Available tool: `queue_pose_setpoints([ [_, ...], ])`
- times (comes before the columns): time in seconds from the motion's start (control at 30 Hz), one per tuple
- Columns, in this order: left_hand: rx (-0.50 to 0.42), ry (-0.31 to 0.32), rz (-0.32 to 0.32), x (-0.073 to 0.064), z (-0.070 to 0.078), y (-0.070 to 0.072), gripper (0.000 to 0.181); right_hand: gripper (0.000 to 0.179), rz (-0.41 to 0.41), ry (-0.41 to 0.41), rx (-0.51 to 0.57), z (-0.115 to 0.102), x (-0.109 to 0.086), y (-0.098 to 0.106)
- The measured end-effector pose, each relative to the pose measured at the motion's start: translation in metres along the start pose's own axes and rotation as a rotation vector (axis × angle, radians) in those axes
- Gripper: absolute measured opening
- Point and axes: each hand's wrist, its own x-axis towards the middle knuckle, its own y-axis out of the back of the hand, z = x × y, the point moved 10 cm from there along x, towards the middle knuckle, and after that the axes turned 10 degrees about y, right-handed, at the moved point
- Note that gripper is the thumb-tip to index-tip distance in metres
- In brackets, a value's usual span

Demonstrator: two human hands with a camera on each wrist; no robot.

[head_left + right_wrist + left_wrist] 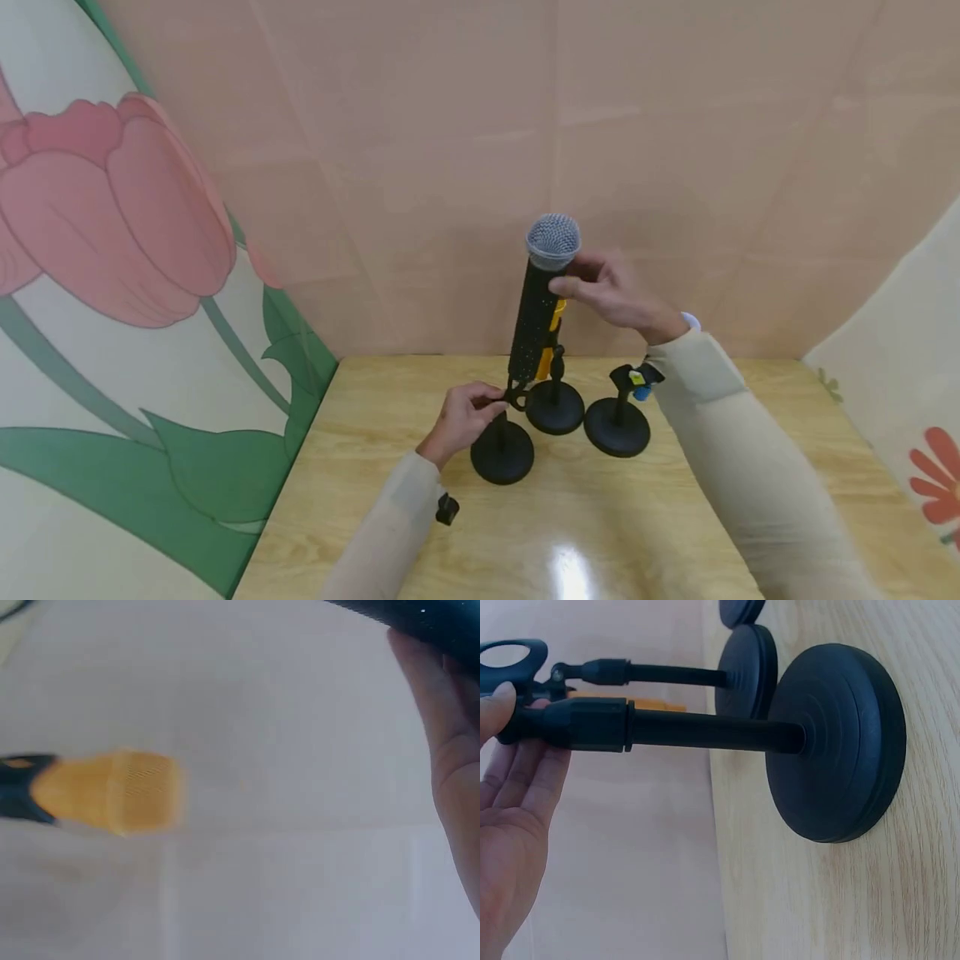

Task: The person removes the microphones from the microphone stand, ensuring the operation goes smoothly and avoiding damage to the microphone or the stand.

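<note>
My right hand [611,292] grips a black, speckled microphone [532,317] just below its silver mesh head. It stands nearly upright, with its lower end at the clip [517,395] of the nearest desk stand. With thumb and fingers, my left hand [467,417] pinches the top of that microphone stand [705,732], right under the clip. The stand's round black base rests on the table. In the right wrist view only the edge of the black microphone [431,619] shows, my right hand [454,750] against it.
Behind the black microphone, a second stand [555,408] holds a yellow microphone [127,791], partly hidden in the head view. To the right, a third stand [617,427] has an upturned clip, close to my right sleeve. The wooden table [360,467] meets a pink-covered wall [420,167].
</note>
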Motion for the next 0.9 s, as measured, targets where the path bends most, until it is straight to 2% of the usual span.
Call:
queue_pose_setpoints([
  [0.07, -0.001, 0.006, 0.010, 0.001, 0.000, 0.004, 0.016, 0.036, 0.019, 0.016, -0.006, -0.008, 0.005, 0.006],
  [0.13, 0.001, 0.022, 0.020, 0.001, -0.001, 0.008, 0.016, 0.038, -0.001, 0.018, -0.028, -0.012, 0.009, 0.007],
  [0.3, 0.027, 0.030, 0.019, 0.000, 0.001, 0.012, 0.017, 0.039, -0.021, -0.040, -0.070, -0.004, 0.006, 0.005],
  [0.4, 0.056, -0.002, 0.020, -0.001, 0.004, 0.012, 0.018, 0.039, -0.006, -0.051, -0.057, 0.001, 0.003, 0.004],
  [0.57, 0.108, -0.048, 0.041, -0.002, 0.009, 0.013, 0.017, 0.043, 0.005, -0.019, -0.054, 0.001, -0.001, 0.001],
  [0.63, 0.113, -0.033, 0.046, -0.001, 0.008, 0.012, 0.018, 0.043, 0.009, -0.020, -0.062, 0.002, -0.003, 0.001],
  [0.8, 0.092, 0.069, 0.062, 0.001, 0.000, 0.014, 0.022, 0.041, 0.025, -0.056, -0.082, 0.010, -0.010, 0.003],
  [0.9, 0.086, 0.085, 0.073, 0.002, -0.002, 0.018, 0.021, 0.039, 0.030, -0.042, -0.079, 0.012, -0.014, 0.004],
])
